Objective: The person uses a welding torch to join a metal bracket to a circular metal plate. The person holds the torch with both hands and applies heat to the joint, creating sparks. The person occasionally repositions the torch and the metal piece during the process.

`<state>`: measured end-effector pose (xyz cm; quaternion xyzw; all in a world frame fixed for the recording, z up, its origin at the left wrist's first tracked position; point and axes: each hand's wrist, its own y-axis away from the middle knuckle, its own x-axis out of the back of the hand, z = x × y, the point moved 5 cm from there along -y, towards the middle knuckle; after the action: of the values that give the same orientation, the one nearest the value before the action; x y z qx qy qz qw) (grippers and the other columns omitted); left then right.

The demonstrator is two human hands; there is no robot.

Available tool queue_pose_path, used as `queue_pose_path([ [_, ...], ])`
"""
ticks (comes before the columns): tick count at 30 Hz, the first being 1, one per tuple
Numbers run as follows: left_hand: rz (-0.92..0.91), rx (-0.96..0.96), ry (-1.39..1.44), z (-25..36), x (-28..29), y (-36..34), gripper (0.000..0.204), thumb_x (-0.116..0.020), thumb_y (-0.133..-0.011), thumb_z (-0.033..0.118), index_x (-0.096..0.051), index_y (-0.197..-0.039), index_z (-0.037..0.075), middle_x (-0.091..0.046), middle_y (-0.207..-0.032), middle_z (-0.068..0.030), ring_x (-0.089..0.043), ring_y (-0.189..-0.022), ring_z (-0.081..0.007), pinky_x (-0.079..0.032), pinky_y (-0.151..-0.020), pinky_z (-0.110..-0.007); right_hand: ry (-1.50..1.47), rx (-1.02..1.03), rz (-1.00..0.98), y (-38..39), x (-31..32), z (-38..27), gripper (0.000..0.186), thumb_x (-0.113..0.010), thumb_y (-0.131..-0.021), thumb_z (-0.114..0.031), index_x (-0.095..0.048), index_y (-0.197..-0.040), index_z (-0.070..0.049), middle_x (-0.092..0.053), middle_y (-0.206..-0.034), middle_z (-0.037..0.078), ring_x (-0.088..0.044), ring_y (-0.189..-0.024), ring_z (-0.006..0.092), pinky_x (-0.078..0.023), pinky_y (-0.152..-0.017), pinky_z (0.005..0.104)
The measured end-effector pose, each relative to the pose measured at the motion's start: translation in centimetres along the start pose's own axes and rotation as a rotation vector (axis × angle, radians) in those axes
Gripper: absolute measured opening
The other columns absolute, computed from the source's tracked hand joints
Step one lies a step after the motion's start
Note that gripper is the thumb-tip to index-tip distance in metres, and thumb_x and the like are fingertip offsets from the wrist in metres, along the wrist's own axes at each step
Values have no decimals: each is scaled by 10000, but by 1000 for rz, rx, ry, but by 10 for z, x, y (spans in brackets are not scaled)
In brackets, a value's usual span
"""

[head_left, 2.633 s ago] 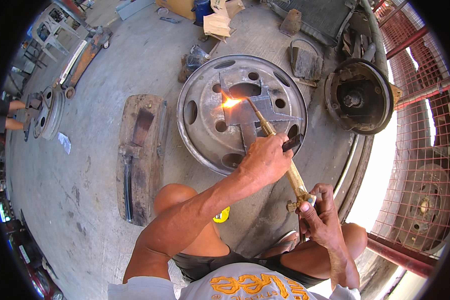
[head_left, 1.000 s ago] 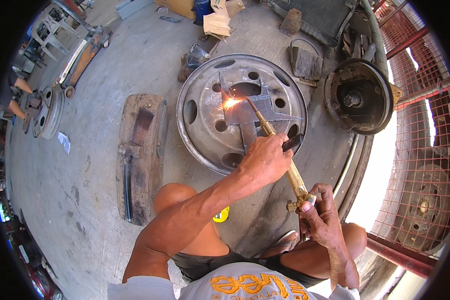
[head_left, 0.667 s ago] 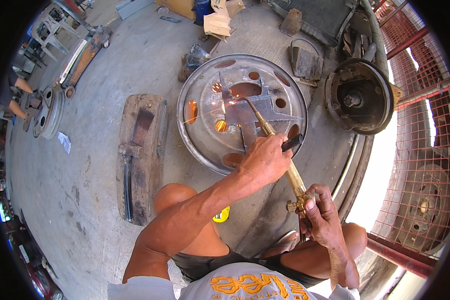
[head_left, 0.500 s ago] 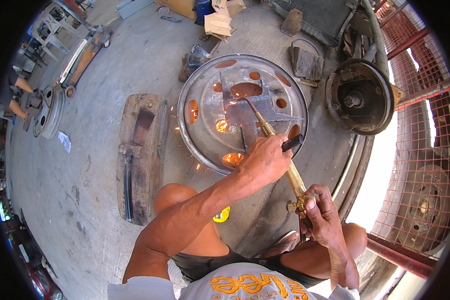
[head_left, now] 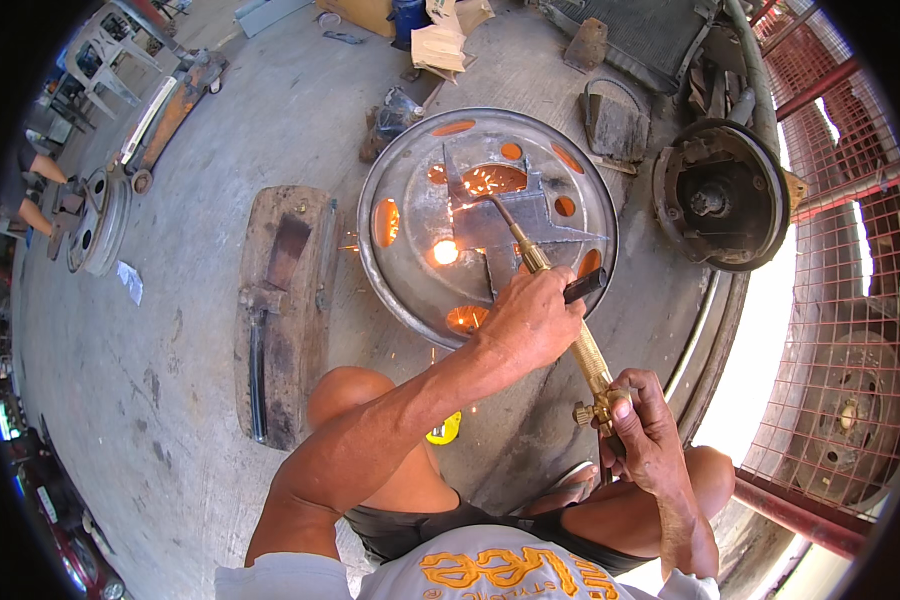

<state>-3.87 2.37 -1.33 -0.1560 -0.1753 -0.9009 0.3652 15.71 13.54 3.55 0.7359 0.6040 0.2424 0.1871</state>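
1. The left hand (head_left: 535, 315) is closed around the brass torch (head_left: 592, 362), well forward on its body; a short black rod (head_left: 585, 286) sticks out to the right of this hand.
2. The right hand (head_left: 650, 435) is at the torch's near end, thumb and fingers bent around the valve knobs (head_left: 592, 412); how firmly it grips, I cannot tell.
3. The torch slants from near right to far left, its bent tip at the left part of the steel plate (head_left: 480, 231). Whether tip and plate touch, I cannot tell.
4. The plate, jagged in outline, lies flat on the wheel (head_left: 406, 278), which sits on the floor (head_left: 190, 400) in front of the person.
5. Orange light fills the wheel's holes, brightest in a round one left of the plate; sparks show in the far opening and near the rim.
6. Left of the wheel, a hammer (head_left: 258, 372) lies on a worn block (head_left: 295, 330).
7. A yellow object (head_left: 448, 428), partly hidden by the person's leg, lies near.
8. A rusty drum (head_left: 710, 203) stands right of the wheel, beside a red fence (head_left: 810, 516).
9. Far left, another person's arms (head_left: 36, 216) reach toward a second wheel (head_left: 113, 235).
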Motion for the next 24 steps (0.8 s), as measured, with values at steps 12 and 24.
queue_pose_path([
  [12, 27, -31, 4, 0, 2, 1, 244, -608, -1045, 192, -640, -1046, -50, -712, -724, -187, -762, -632, -285, -597, -648, -445, -23, 5, 7, -1, -1, 2, 405, -617, -1111, -413, -419, -1324, -131, -657, -970, 108, -568, -523, 96, -416, -420, 241],
  [24, -13, 15, 29, 0, 1, 0, 232, -615, -1038, 175, -657, -1076, -49, -719, -743, -179, -767, -635, -273, -601, -634, -433, -48, 16, 36, -4, -1, 3, 437, -699, -1082, -272, -322, -1267, -152, -667, -990, 162, -559, -489, 94, -399, -363, 242],
])
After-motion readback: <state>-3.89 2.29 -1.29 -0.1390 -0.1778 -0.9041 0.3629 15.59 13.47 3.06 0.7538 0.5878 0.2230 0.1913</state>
